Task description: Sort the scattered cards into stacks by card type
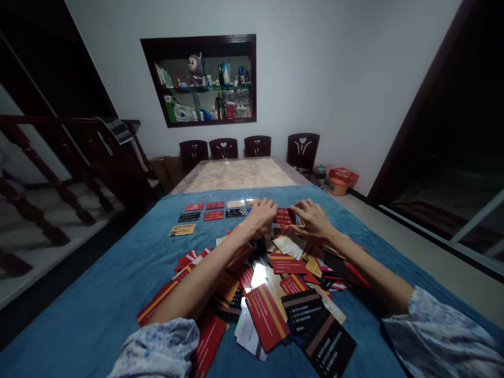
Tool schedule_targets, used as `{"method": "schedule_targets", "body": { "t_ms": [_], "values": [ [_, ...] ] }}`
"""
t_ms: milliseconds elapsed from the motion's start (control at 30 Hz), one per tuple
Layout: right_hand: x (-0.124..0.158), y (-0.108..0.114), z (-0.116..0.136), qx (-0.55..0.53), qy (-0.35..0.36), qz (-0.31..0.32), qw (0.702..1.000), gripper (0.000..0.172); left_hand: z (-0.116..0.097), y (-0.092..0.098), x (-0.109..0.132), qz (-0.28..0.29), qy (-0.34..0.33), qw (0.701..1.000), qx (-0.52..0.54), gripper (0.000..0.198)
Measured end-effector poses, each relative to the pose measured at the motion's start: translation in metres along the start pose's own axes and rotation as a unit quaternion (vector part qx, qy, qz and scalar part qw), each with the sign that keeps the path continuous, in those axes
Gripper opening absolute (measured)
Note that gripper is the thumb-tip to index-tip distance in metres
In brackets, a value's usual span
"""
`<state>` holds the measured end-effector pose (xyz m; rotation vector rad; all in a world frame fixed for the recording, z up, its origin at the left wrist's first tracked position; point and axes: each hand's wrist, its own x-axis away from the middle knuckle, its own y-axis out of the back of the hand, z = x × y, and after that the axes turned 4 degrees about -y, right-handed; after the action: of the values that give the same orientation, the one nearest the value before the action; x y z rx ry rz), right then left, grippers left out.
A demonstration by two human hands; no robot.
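A red card (pixel 285 216) is tilted up between my two hands, its printed face towards me. My right hand (pixel 313 219) arches at its right side, with thumb and forefinger at the card's edge. At the card's left side is my left hand (pixel 263 216), fingers bent together and tips hidden. Below both hands spreads a loose heap of cards, among them a red card with a yellow stripe (pixel 266 317) and a black card (pixel 331 344). Left of my left hand, cards lie flat in rows, including a black card (pixel 189 217) and a yellow card (pixel 182 229).
A blue cloth (pixel 118 283) covers the near part of the table; the far part shows a beige stone-like top (pixel 240 173). Several dark chairs (pixel 303 149) stand beyond it. A wooden railing (pixel 51 210) runs at the left, and an orange bucket (pixel 338 186) sits on the floor at right.
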<state>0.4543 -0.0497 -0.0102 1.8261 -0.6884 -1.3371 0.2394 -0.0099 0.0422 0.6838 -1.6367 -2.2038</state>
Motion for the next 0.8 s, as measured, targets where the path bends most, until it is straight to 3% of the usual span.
{"method": "schedule_targets", "body": {
  "t_ms": [467, 800],
  "values": [
    [-0.053, -0.009, 0.052, -0.038, 0.055, 0.125, 0.990, 0.049, 0.048, -0.014, 0.053, 0.062, 0.071, 0.995, 0.040, 0.034],
    [-0.100, -0.013, 0.085, -0.064, 0.078, 0.174, 0.980, 0.033, 0.082, -0.014, 0.073, 0.085, 0.115, 0.990, 0.015, 0.039]
  ]
}}
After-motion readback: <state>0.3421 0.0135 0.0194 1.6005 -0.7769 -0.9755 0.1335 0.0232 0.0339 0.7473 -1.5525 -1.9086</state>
